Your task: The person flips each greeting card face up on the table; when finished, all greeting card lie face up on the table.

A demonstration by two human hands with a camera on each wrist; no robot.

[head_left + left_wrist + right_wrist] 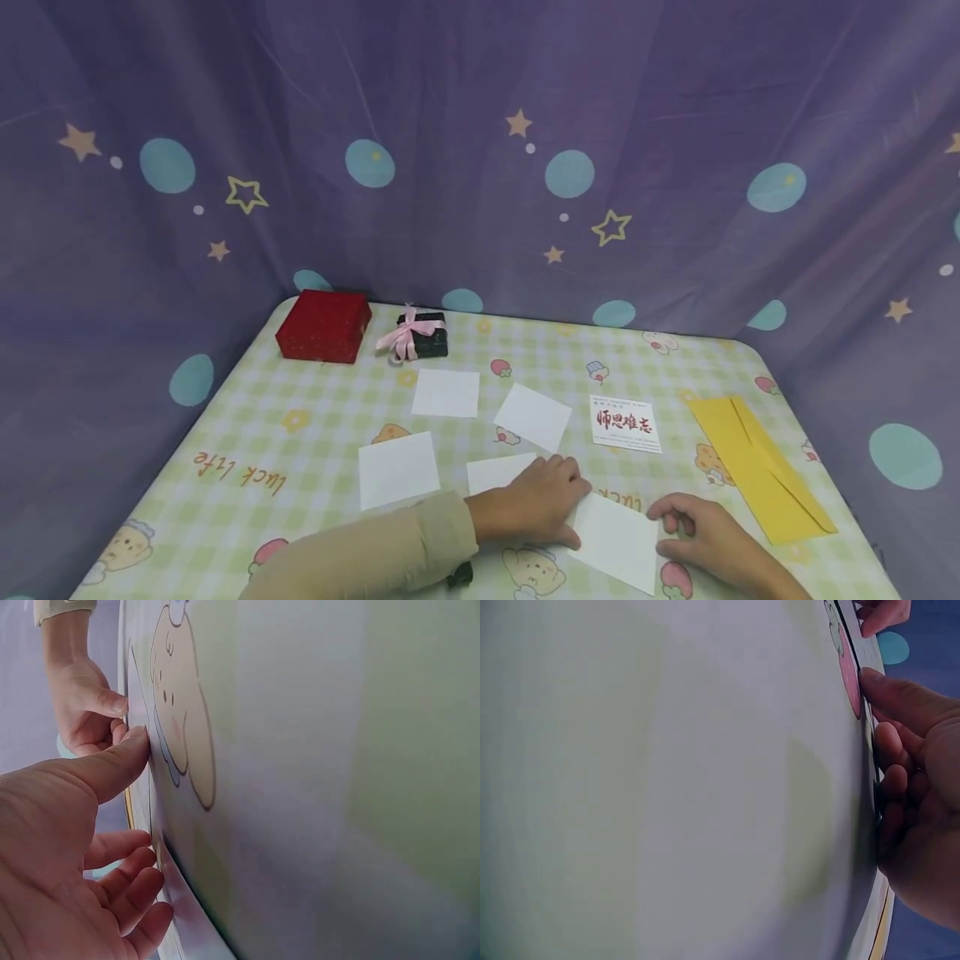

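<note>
A square white card lies face-blank on the table near its front edge, between my two hands. My left hand rests at the card's left edge, thumb and fingertips spread along it. At the opposite edge, the fingertips and thumb of my right hand touch the card, with the other fingers loosely curled. Both wrist views show the hands low against the tabletop, the left hand with its thumb down at the surface. Another white card is partly covered by my left hand.
Several blank white cards, such as one at the left, lie around a printed card with red characters. A yellow envelope lies at the right. At the back left stand a red box and a dark box with a pink ribbon.
</note>
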